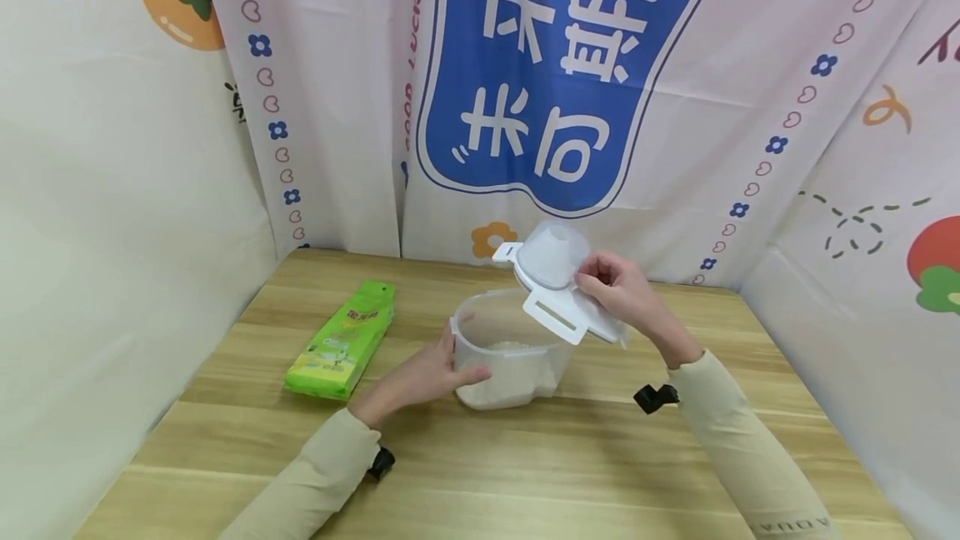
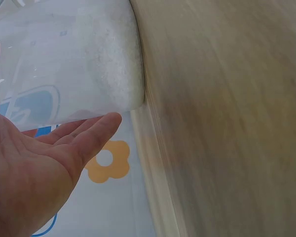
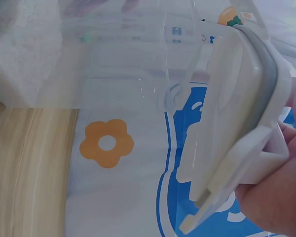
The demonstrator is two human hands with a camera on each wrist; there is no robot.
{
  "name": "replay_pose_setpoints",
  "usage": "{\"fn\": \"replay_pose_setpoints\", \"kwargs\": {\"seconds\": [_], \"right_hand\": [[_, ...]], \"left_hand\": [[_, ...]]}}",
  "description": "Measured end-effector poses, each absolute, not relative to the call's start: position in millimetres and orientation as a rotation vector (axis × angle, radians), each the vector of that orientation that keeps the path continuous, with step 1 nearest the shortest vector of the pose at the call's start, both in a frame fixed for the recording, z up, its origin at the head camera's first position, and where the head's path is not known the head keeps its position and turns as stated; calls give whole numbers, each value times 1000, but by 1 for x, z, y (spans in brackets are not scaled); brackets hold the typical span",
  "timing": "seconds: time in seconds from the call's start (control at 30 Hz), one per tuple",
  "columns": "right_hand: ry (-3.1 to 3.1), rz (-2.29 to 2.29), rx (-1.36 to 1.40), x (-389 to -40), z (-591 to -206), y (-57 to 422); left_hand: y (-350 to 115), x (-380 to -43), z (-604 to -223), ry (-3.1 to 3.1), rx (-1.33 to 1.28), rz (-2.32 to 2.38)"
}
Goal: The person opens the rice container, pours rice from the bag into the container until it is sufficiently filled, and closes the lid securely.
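A clear plastic storage container (image 1: 468, 348) stands upright on the table, with white, rice-like grains (image 2: 118, 64) in its lower part. My left hand (image 1: 427, 373) holds its left side, thumb along the near wall and fingers on the far side. Above the container's right part, my right hand (image 1: 618, 290) grips a white lid (image 1: 588, 315) by its right side. The lid is tilted, with a translucent cup (image 1: 551, 257) on top and side latches sticking out. In the right wrist view, a grey seal (image 3: 269, 74) runs round the lid, apart from the container.
A green and yellow packet (image 1: 341, 348) lies on the wooden table (image 1: 525, 473), left of the container. Printed cloth (image 1: 337, 148) hangs behind the table and along both sides. A black strap piece (image 1: 655, 398) is at the right wrist.
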State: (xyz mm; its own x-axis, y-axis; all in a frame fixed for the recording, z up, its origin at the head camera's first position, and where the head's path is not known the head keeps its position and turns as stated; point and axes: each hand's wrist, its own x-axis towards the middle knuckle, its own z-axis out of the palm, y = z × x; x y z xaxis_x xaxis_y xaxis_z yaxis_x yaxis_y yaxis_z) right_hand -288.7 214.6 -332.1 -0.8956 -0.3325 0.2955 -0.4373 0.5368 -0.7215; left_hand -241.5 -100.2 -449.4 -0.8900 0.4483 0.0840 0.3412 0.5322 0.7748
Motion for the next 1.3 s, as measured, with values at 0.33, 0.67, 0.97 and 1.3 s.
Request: {"fn": "replay_pose_setpoints", "kwargs": {"seconds": [0.33,0.67,0.97,1.3], "right_hand": [[-2581,1178,853,-298,-331,194],[-2646,1156,984,-300,-329,182],[-2667,1144,1172,-305,-328,171],[-2650,1134,1256,-309,-330,162]], "left_hand": [[-100,-241,-447,2618,681,1302],[-98,-243,-449,2614,628,1298],[-99,-244,-450,2593,664,1325],[-100,-245,-451,2512,707,1419]]}}
